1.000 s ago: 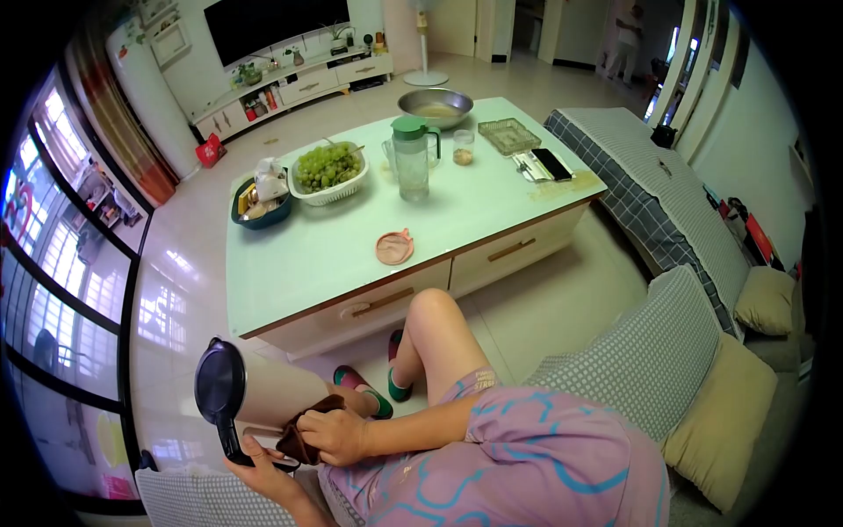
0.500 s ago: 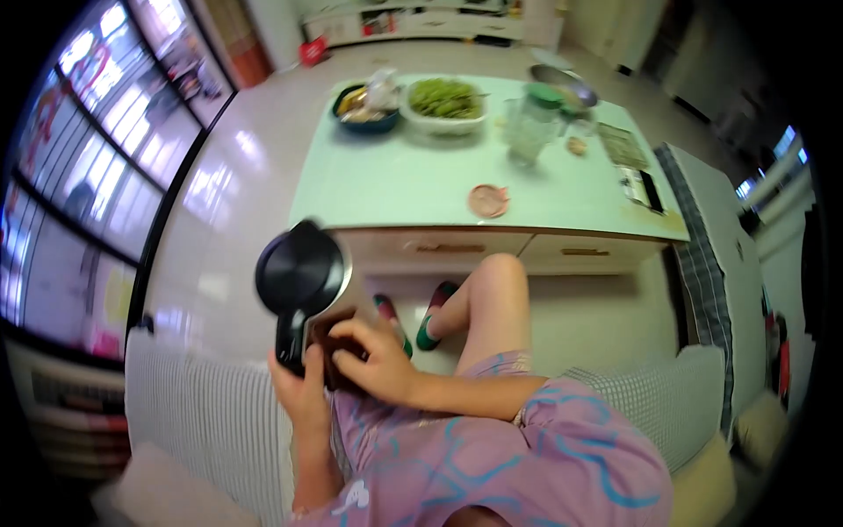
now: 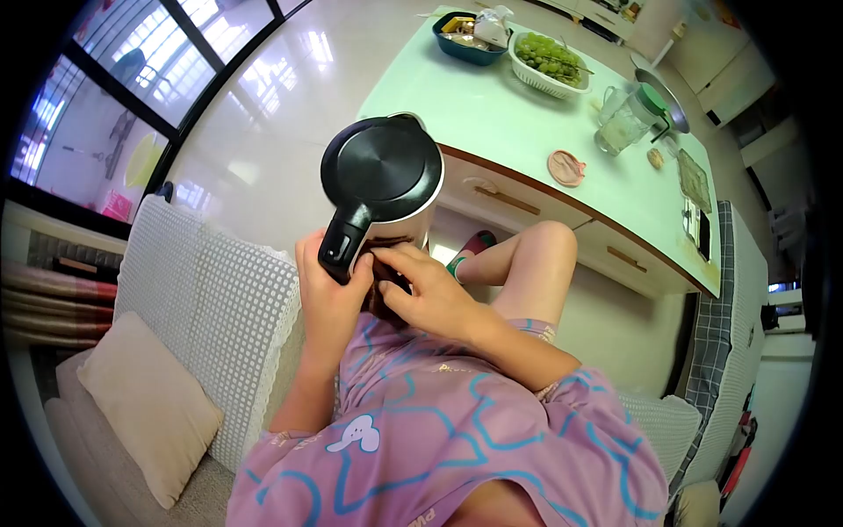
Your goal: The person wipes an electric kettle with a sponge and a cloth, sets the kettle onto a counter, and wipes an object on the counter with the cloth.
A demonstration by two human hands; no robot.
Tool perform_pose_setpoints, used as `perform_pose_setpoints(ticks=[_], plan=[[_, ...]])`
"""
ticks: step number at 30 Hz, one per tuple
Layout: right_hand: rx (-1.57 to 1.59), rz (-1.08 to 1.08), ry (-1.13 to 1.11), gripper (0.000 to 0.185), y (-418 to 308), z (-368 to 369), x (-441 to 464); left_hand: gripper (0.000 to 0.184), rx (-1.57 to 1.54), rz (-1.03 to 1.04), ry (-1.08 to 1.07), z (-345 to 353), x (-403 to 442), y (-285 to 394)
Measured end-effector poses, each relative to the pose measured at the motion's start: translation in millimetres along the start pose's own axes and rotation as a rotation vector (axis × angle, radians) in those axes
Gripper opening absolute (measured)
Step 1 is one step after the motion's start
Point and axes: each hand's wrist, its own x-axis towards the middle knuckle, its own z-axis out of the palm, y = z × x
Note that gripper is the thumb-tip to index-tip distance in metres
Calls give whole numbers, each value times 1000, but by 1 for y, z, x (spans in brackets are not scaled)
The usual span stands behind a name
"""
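Note:
A steel electric kettle [image 3: 425,215] with a black lid is held upright above my lap. My left hand [image 3: 327,281] is wrapped round its black handle, thumb on the inner side. My right hand [image 3: 430,290] lies against the kettle's near side with bent fingers pressed together. Beneath those fingers is a dark brown area [image 3: 386,303]; whether it is a cloth or a reflection in the steel I cannot tell. The kettle's base is hidden behind my hands.
Ahead, a white table [image 3: 492,114] bears a basket of green grapes [image 3: 551,63], a dark green tray [image 3: 468,48], a glass jug with green lid [image 3: 628,123], a pink round lid [image 3: 566,168] and a phone [image 3: 698,230]. A cushion [image 3: 154,404] lies on the sofa at left.
The view has turned and tilted, so the table sits further up and right. The kettle appears larger and higher. Both hands stay on it.

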Motion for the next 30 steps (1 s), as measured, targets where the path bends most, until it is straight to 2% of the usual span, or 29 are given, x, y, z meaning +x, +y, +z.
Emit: perform_pose_setpoints(ticks=[1,5,7,9,10,12,13,15,17,18,19,21,22,23,25,26,27,28,30], plan=[[-28,69,-100,38,-9,-6,1,41,49,-9,1,-2,1,0],[-282,-135,-125,32,-39,-38,15,36,27,59,14,-5,8,5],[-195,-192,98,31,-59,-47,34,36,30,54,-4,-9,14,6],[-466,-457,208,25,-62,-57,71,35,25,52,-20,-11,20,7],[-465,-458,198,25,-56,-57,91,37,-23,28,-69,-13,22,7],[-856,-747,212,31,-37,-54,125,38,-72,3,-107,-13,25,1],[-853,-750,206,31,-30,-55,133,42,-66,70,-94,-12,26,-8],[-846,-537,-119,40,-23,-53,140,46,-59,125,-75,-10,26,-20],[-891,-509,-109,40,-21,-47,136,57,106,317,111,-4,23,-28],[-913,-483,-63,38,-20,-44,135,65,92,318,218,3,21,-36],[-937,-462,-17,36,-19,-42,134,65,92,307,225,9,18,-43],[-966,-527,29,32,-17,-38,134,75,151,129,456,19,12,-53],[-997,-556,19,30,-20,-38,135,83,116,49,482,25,11,-58],[-1028,-584,9,29,-21,-37,135,83,120,41,486,30,7,-62],[-1031,-613,48,28,-19,-27,139,86,-295,-237,475,32,3,-48],[-1014,-550,51,28,-21,-25,141,86,-295,-241,483,30,0,-42],[-997,-490,56,28,-23,-22,144,87,-442,-315,432,28,-3,-36],[-994,-499,51,28,-23,-19,146,88,-588,-385,376,26,-6,-33],[-1012,-502,95,32,-24,-13,146,89,-671,-432,352,20,-10,-32]])
